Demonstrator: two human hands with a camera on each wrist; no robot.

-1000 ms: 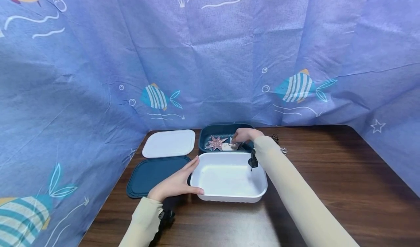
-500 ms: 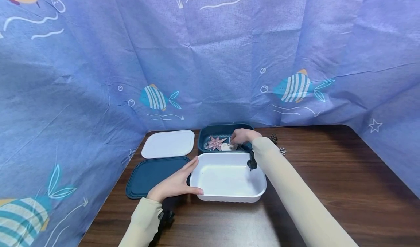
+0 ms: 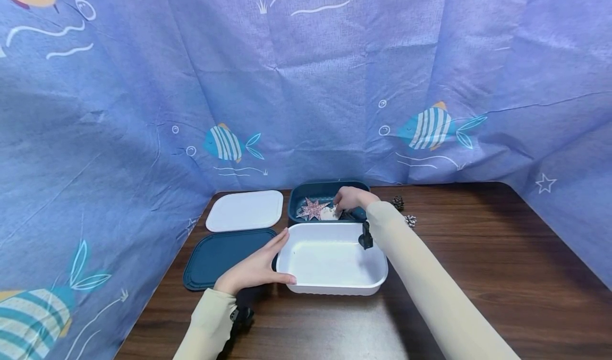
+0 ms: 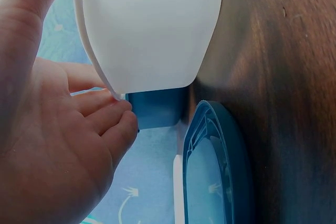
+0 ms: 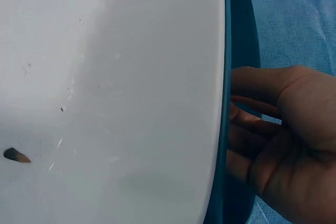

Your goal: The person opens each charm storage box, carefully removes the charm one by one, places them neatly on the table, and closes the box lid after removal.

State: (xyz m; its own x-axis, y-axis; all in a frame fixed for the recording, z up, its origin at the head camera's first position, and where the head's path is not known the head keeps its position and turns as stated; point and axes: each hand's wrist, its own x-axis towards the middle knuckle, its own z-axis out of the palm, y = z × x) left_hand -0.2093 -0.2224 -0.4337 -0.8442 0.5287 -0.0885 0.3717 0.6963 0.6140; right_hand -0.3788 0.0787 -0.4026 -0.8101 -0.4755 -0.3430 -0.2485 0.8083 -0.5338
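1. Two hands are busy in the head view. The left hand point(image 3: 255, 268) holds the left end of the white box point(image 3: 332, 259) on the desk point(image 3: 478, 275), fingers and thumb spread wide at its far and near corners; that hold matches a second ago.
2. Same view: the right hand point(image 3: 351, 196) reaches past the white box into the dark blue box point(image 3: 315, 189) just behind. It has edged slightly left, and the pale piece point(image 3: 328, 214) by its fingertips seems to have shifted towards the reddish star point(image 3: 313, 210). My reading is that the active work is among these pieces, inside the dark blue box, while the left hand steadies the white one.
3. Left wrist view: thumb and fingers lie along the white box's end, the lower fingers loosely bent near its corner.
4. Right wrist view: the right hand's fingers bend down behind the white box's rim, their tips hidden, so I cannot tell how far they close or whether they pinch anything. One brown fleck point(image 5: 17, 155) lies in the white box.
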